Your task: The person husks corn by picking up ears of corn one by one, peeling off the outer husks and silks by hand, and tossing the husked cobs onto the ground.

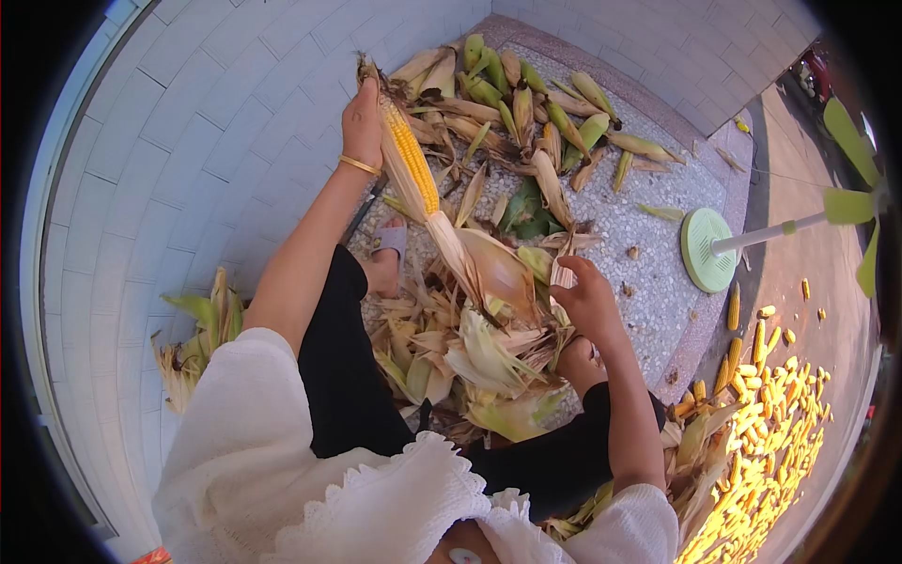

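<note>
My left hand is closed round the tip end of a corn ear, held up at the upper middle. Its yellow kernels show along one side, and pale dry husk hangs from its lower end. At the right of that hanging husk is my right hand, with its thumb and forefinger apart and nothing visible between them. Loose husks lie heaped between my feet, below both hands.
Unpeeled ears lie piled against the back wall. A green fan stands at the right. Bare yellow cobs cover the ground at lower right. More husks lie by the left wall.
</note>
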Motion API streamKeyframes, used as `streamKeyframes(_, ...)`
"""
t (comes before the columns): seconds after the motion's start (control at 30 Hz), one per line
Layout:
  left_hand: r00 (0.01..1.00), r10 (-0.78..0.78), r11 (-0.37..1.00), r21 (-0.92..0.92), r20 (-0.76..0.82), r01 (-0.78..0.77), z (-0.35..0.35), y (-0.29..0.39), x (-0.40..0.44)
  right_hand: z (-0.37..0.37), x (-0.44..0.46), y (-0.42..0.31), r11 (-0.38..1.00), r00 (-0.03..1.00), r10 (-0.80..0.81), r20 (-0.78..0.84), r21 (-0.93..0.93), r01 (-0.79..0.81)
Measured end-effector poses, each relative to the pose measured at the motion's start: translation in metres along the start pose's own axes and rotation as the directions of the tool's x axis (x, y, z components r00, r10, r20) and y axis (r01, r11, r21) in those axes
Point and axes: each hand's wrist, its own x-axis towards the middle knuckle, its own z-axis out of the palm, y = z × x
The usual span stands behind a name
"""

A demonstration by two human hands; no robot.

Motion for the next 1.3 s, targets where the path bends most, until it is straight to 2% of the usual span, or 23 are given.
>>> streamKeyframes(0.1,0.989,-0.003,0.998,-0.059,0.148,0.012,0.040,0.009,-0.041,0.026,0.026,-0.011,0.979,1.000,0.025,0.011,0.204,-0.027)
streamKeyframes(0.17,0.968,-0.050,0.998,-0.018,0.246,0.056,0.059,0.016,-0.065,0.043,0.041,-0.025,0.973,0.996,-0.092,-0.013,0.214,0.092)
streamKeyframes(0.23,0.949,-0.068,0.978,-0.169,0.308,0.125,0.078,0.022,-0.076,0.079,0.065,-0.005,0.941,0.973,-0.227,-0.047,0.247,0.232)
streamKeyframes(0.27,0.931,-0.058,0.969,-0.203,0.361,0.140,0.083,0.030,-0.077,0.077,0.063,-0.015,0.945,0.976,-0.211,-0.055,0.242,0.218)
streamKeyframes(0.3,0.926,-0.057,0.967,-0.209,0.373,0.144,0.084,0.033,-0.072,0.068,0.064,-0.031,0.810,0.979,-0.157,0.133,0.584,0.050)
streamKeyframes(0.33,0.885,-0.036,0.969,-0.201,0.464,0.145,0.084,0.036,-0.064,0.061,0.067,-0.040,0.563,0.931,-0.177,0.319,0.808,-0.170)
streamKeyframes(0.37,0.838,-0.011,0.971,-0.195,0.546,0.140,0.084,0.037,-0.056,0.060,0.068,-0.042,0.571,0.933,-0.176,0.314,0.804,-0.163)
streamKeyframes(0.5,0.813,0.034,0.918,-0.340,0.581,0.204,0.083,0.022,-0.038,0.057,0.074,-0.043,0.527,0.990,0.022,0.136,0.840,-0.127)
streamKeyframes(0.53,0.847,-0.108,0.930,-0.248,0.521,0.272,0.072,0.004,-0.040,0.056,0.079,-0.040,0.509,0.992,0.112,0.064,0.854,-0.112)
streamKeyframes(0.57,0.861,-0.246,0.925,-0.158,0.445,0.346,0.066,-0.010,-0.042,0.059,0.087,-0.032,0.512,0.993,0.108,0.053,0.853,-0.101)
streamKeyframes(0.63,0.839,-0.281,0.928,-0.091,0.466,0.362,0.072,-0.024,-0.068,0.067,0.095,-0.021,0.769,0.951,0.192,-0.241,0.639,0.007)
streamKeyframes(0.67,0.819,-0.324,0.925,-0.024,0.474,0.379,0.078,-0.032,-0.079,0.070,0.093,-0.021,0.769,0.952,0.195,-0.237,0.639,0.002)
streamKeyframes(0.7,0.821,-0.330,0.923,-0.024,0.466,0.385,0.084,-0.044,-0.083,0.070,0.087,-0.033,0.882,0.942,0.228,-0.247,0.461,-0.093)
streamKeyframes(0.73,0.877,-0.304,0.924,-0.108,0.372,0.366,0.091,-0.053,-0.086,0.069,0.083,-0.043,0.948,0.931,0.252,-0.264,0.260,-0.183)
streamKeyframes(0.8,0.932,-0.285,0.896,-0.282,0.226,0.342,0.096,-0.051,-0.089,0.067,0.081,-0.052,0.966,0.950,0.199,-0.243,0.214,-0.148)
streamKeyframes(0.9,0.931,-0.260,0.892,-0.305,0.255,0.333,0.093,-0.046,-0.090,0.067,0.085,-0.047,0.972,0.965,0.149,-0.218,0.210,-0.103)
streamKeyframes(0.97,0.933,-0.247,0.895,-0.306,0.263,0.324,0.096,-0.042,-0.088,0.066,0.092,-0.047,0.881,0.982,0.190,0.014,0.439,-0.177)
streamKeyframes(1.0,0.934,-0.233,0.900,-0.305,0.269,0.312,0.096,-0.041,-0.086,0.071,0.092,-0.047,0.881,0.982,0.189,0.013,0.440,-0.175)
streamKeyframes(1.03,0.935,-0.234,0.901,-0.301,0.268,0.312,0.095,-0.043,-0.084,0.079,0.092,-0.048,0.906,0.979,0.187,-0.086,0.401,-0.137)
streamKeyframes(1.07,0.912,-0.325,0.869,-0.301,0.251,0.392,0.092,-0.045,-0.081,0.085,0.093,-0.050,0.928,0.967,0.178,-0.180,0.357,-0.105)
streamKeyframes(1.1,0.881,-0.414,0.830,-0.302,0.231,0.469,0.088,-0.048,-0.080,0.086,0.092,-0.052,0.927,0.969,0.176,-0.171,0.360,-0.105)
streamKeyframes(1.17,0.863,-0.456,0.806,-0.311,0.217,0.503,0.081,-0.053,-0.078,0.087,0.090,-0.059,0.972,0.962,0.209,-0.175,0.148,-0.184)
streamKeyframes(1.3,0.786,-0.559,0.726,-0.302,0.265,0.618,0.072,-0.053,-0.078,0.091,0.079,-0.057,0.975,0.973,0.184,-0.141,0.149,-0.163)
